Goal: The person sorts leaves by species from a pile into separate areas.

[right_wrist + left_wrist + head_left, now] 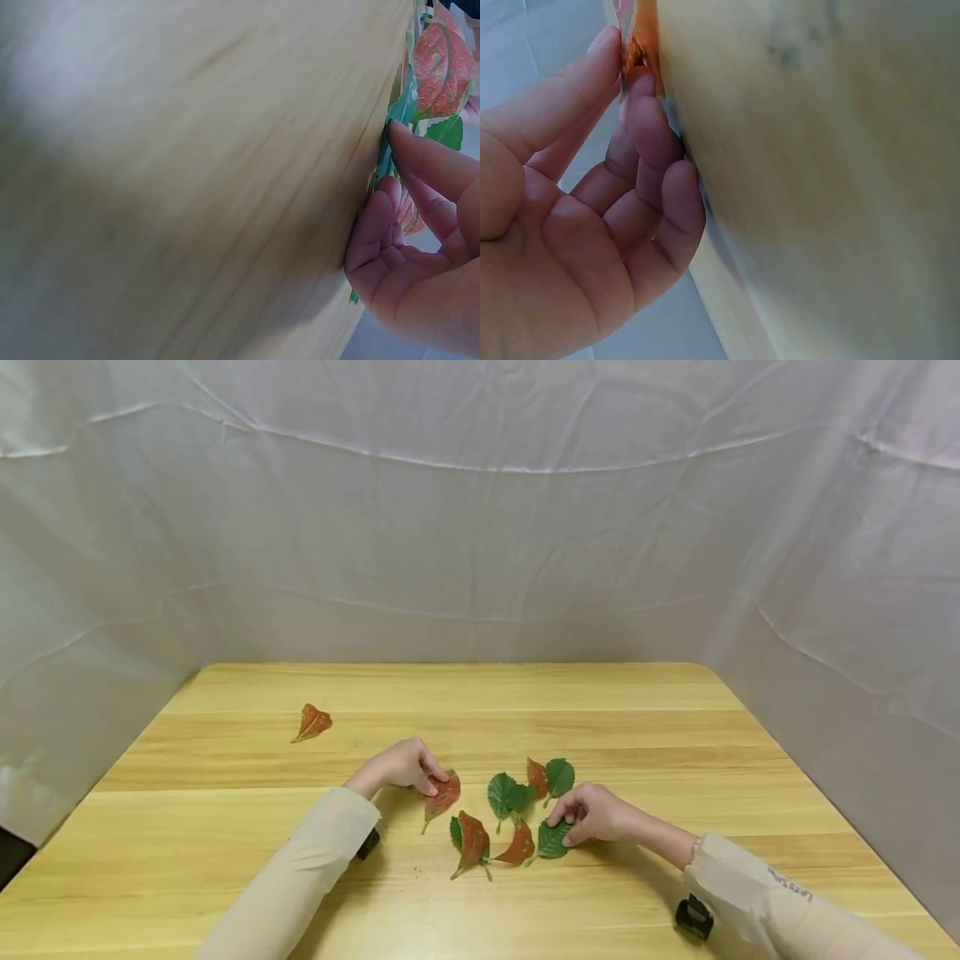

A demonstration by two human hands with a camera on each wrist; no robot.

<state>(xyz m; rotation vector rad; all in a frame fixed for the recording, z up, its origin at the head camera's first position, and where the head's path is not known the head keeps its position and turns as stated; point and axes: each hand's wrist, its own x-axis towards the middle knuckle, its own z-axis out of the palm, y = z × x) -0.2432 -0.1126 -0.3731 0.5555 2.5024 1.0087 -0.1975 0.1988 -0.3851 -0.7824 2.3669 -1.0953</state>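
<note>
Head view: pinches a broad, mottled red leaf with a yellowish stem (447, 793) in the left hand (402, 766), thumb and fingers clamped on its 11 o'clock edge. Clamps the fingers of the right hand (594, 814) on a dark green, saw-edged oval leaf (552, 842), between 3 and 4 o'clock from the left hand's leaf. Holds both low, at a yellow wood-grain counter (480, 710); cannot tell touching from just clear. Shows more leaves around: at 10 o'clock from the held green leaf, two overlapping green leaves (500, 793); near 12 o'clock, a narrow-looking red leaf (536, 777) just beside a rounded green leaf (560, 777); at 9 o'clock, a curved red leaf (519, 845), and farther that way, a folded red leaf (472, 841) over a partly hidden green leaf (456, 832). Includes, well apart at 10 o'clock from the left hand, a lone red leaf (312, 722). Reaches in from 7 and 5 o'clock in cream sleeves (292, 877). Hangs wrinkled pale grey sheeting (480, 543) at 12 o'clock. In left wrist view, shows the remaining fingers curled beneath the thumb.
</note>
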